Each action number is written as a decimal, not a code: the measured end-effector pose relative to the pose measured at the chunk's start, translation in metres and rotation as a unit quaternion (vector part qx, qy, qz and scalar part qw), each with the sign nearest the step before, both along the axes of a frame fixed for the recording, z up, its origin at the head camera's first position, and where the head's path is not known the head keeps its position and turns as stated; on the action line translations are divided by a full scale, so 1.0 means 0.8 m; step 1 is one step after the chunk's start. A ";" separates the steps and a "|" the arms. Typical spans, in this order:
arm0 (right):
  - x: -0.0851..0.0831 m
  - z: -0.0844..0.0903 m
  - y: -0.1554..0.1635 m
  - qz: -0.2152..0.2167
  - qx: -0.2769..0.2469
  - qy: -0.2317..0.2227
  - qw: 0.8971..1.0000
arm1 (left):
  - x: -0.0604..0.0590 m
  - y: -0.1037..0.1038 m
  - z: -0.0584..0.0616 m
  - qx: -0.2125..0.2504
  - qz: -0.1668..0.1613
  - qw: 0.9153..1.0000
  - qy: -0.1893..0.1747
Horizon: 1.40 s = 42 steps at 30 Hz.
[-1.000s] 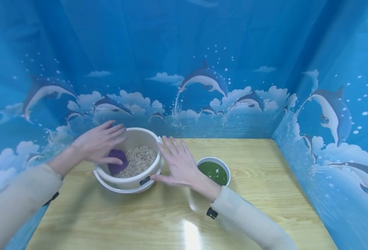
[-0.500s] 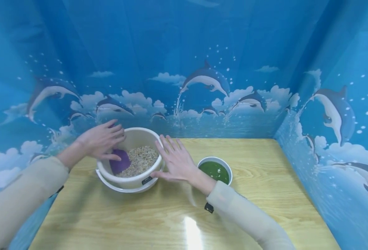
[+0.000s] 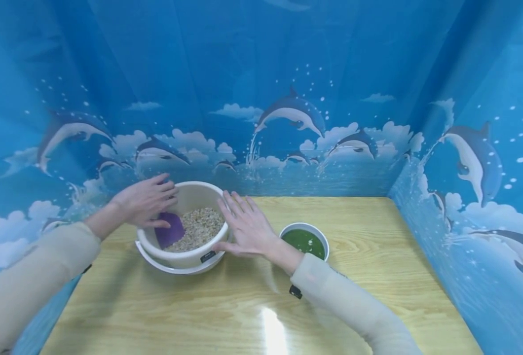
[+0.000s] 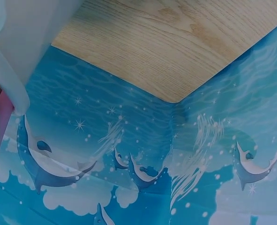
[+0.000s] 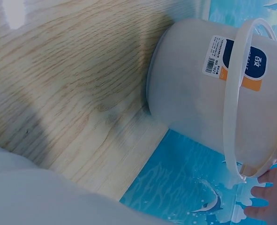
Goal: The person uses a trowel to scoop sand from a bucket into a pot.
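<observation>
While the white bucket (image 3: 186,246) of pale grain (image 3: 197,228) sits left of centre in my head view, on the far left part of the wooden table (image 3: 261,301), both of my hands flank it. A purple scoop (image 3: 169,230) lies inside the bucket, against its left wall, half sunk in the grain. My left hand (image 3: 145,201) rests over the bucket's left rim with its fingers nearly straight and together, the thumb just above the scoop; whether it actually touches the scoop I cannot tell. My right hand (image 3: 248,229) is spread flat, fingers straight and slightly fanned, against the bucket's right side at the rim, gripping nothing.

In the right wrist view the bucket (image 5: 208,89) fills the upper right of the frame, its thin white bail handle (image 5: 232,117) folded down along the wall beside a printed label (image 5: 236,61), with fingertips (image 5: 265,201) showing at the lower right edge. The left wrist view shows only a slice of the bucket wall (image 4: 21,42) in the upper left corner, with table and backdrop beyond.

Just right of my right wrist, near the middle of the head view, stands a small white bowl (image 3: 304,242) holding green stuff, close to the bucket but apart from it. A blue dolphin-print backdrop (image 3: 288,113) walls the table on three sides. Cream sleeves (image 3: 350,310) cover both forearms.
</observation>
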State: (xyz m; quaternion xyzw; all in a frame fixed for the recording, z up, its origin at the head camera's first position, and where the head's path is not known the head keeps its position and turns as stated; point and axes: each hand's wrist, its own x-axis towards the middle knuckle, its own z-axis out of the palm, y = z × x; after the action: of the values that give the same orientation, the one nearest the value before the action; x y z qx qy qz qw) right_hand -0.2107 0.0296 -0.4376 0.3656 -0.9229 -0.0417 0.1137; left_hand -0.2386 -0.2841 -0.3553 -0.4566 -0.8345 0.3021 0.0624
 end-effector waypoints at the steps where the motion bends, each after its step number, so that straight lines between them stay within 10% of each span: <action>1: 0.000 0.000 0.000 -0.001 0.003 -0.001 1.000 | 0.000 0.000 0.000 -0.002 0.002 1.000 -0.002; 42: 0.002 0.005 -0.001 -0.010 0.019 -0.013 1.000 | -0.007 0.008 0.005 -0.080 -0.050 0.990 0.104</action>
State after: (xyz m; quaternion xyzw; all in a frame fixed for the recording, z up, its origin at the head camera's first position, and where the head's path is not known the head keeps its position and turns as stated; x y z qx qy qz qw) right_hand -0.2091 0.0287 -0.4338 0.3587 -0.9270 -0.0557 0.0948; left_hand -0.2440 -0.2775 -0.3514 -0.4670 -0.7729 0.4102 0.1273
